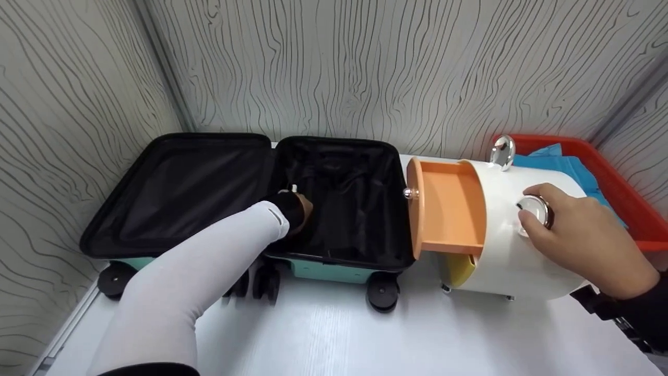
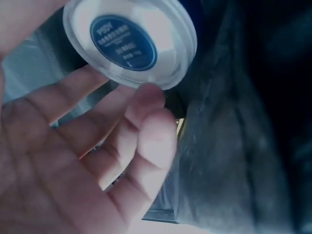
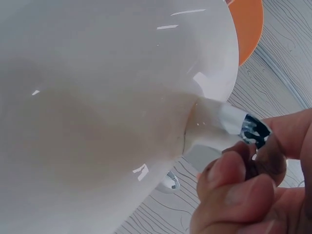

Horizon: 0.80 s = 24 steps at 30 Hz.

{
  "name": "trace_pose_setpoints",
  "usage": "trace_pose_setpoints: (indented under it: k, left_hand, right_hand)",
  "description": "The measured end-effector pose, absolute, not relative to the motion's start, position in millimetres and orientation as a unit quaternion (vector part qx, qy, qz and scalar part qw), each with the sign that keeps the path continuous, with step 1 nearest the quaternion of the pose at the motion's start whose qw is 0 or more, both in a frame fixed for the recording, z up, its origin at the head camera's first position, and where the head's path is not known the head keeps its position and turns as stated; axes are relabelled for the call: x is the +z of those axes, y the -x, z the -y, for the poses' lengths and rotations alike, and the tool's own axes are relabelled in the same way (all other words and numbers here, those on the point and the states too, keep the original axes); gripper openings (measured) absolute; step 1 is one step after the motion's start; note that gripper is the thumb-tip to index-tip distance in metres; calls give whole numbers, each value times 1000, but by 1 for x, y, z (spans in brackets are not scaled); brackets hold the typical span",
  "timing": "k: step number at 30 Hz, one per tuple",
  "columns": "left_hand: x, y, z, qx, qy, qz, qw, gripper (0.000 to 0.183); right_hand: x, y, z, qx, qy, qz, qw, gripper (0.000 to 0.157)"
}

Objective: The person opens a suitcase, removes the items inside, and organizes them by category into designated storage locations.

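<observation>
My left hand (image 1: 305, 211) reaches down into the right half of an open black-lined suitcase (image 1: 339, 263). In the left wrist view its curled fingers hold a round, clear-edged jar (image 2: 165, 29) with a dark blue label against the black lining. My right hand (image 1: 589, 235) pinches a round, silver-rimmed knob (image 1: 533, 211) on top of a glossy white drum-shaped cabinet (image 1: 514, 271). From the right wrist, this knob stands on a short white neck, the fingers round its shiny end. An orange drawer (image 1: 451, 203) sticks out of the cabinet's left end.
A silver oval piece (image 1: 502, 151) stands up at the cabinet's back edge. Beneath the orange drawer shows a yellow part (image 1: 460, 269). Behind the cabinet is a red bin (image 1: 631, 198) with blue cloth (image 1: 563, 164). The suitcase's black wheels (image 1: 382, 292) face the front.
</observation>
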<state>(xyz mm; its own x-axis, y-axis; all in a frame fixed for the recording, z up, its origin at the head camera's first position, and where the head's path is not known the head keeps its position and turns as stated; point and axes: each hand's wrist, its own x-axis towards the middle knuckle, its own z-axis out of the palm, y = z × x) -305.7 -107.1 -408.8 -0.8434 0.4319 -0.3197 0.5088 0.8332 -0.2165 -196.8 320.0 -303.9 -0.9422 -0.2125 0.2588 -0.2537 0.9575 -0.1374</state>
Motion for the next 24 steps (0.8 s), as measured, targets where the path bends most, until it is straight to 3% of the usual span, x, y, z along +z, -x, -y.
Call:
trace_pose_setpoints:
  k: [3, 7, 11, 18, 24]
  left_hand:
    - [-409, 310, 107, -144, -243, -951, 127, 9]
    - [-414, 333, 102, -168, -230, -944, 166, 13]
    - [-394, 342, 94, -154, -232, -944, 179, 18]
    - [-335, 346, 73, 1, -243, -958, 149, 18]
    - [-296, 348, 38, 99, -295, -947, 82, 22]
  right_hand:
    - [-305, 197, -320, 88, -117, 982, 119, 47]
    - [-306, 198, -321, 91, -115, 982, 116, 47]
    - [-307, 198, -320, 91, -108, 984, 108, 49]
    - [-307, 198, -320, 94, -105, 984, 107, 47]
    - [-310, 199, -320, 100, -120, 978, 138, 39]
